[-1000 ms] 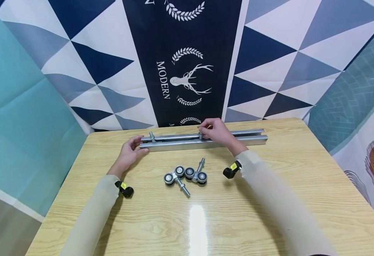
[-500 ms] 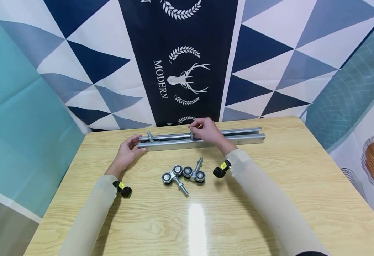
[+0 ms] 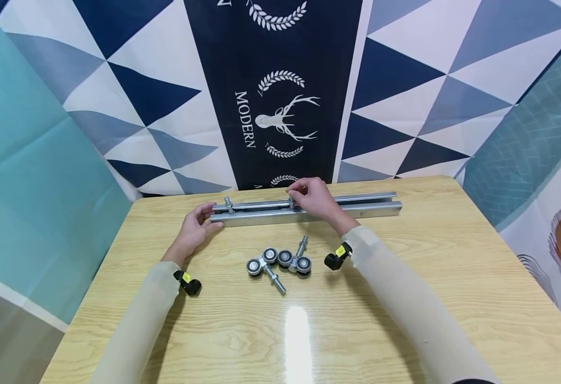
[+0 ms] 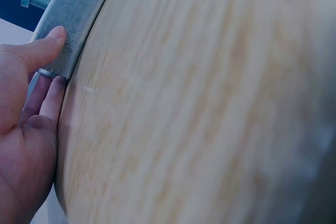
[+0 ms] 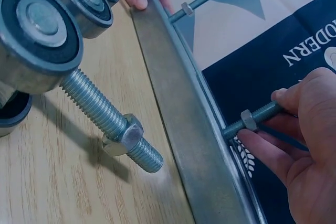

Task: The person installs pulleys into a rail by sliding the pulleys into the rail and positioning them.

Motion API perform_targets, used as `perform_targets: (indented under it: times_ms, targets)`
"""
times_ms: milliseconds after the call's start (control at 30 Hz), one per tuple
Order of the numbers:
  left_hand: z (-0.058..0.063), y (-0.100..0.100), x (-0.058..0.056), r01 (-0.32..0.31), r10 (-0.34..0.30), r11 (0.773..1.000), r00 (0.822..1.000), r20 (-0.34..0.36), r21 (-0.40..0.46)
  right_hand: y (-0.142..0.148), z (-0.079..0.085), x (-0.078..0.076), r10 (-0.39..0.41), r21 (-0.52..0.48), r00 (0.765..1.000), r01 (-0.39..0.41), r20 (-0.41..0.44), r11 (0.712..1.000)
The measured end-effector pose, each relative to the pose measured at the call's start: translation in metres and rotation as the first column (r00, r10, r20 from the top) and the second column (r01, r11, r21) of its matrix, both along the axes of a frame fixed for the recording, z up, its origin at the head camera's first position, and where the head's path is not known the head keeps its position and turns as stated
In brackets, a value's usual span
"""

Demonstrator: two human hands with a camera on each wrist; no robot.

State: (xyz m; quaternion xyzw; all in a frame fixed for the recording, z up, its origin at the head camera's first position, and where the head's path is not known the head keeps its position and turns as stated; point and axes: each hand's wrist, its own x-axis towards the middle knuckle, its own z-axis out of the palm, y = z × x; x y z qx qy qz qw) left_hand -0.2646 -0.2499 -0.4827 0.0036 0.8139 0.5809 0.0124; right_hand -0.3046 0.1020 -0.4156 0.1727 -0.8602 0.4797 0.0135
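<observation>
A silver metal track (image 3: pixel 266 217) lies along the back of the table, its slot facing up. My left hand (image 3: pixel 192 228) grips the track's left end, thumb on the front face and other fingers around the end. Near that end a threaded bolt with a nut (image 3: pixel 228 205) stands up from the slot. My right hand (image 3: pixel 316 197) pinches a second upright bolt (image 5: pixel 265 113) between thumb and fingers, nearer the track's middle. Whatever sits below these bolts is mostly hidden inside the track.
Two loose roller trolleys lie in front of the track: the left trolley (image 3: pixel 263 263) has its bolt pointing toward me, and the right trolley (image 3: pixel 295 263) has its bolt pointing away. A patterned cloth wall (image 3: pixel 280 122) rises behind the table's back edge.
My right hand has slid its bolt a short way left along the track, nearer the other bolt. The left hand and the loose trolleys have stayed put.
</observation>
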Motion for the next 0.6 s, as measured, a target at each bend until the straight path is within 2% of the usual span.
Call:
perform_targets:
  times_ms: [267,600]
  targets:
    - [-0.002,0.003,-0.001,0.013,-0.012,0.999,1.000,-0.011,0.031,0.004,0.000,0.004,-0.003,0.013,1.000,0.003,0.001,1.000]
    - [-0.001,0.000,0.000,0.007,-0.007,1.000,1.000,-0.013,0.015,0.021,0.002,0.003,-0.010,-0.025,1.000,0.010,0.006,1.000]
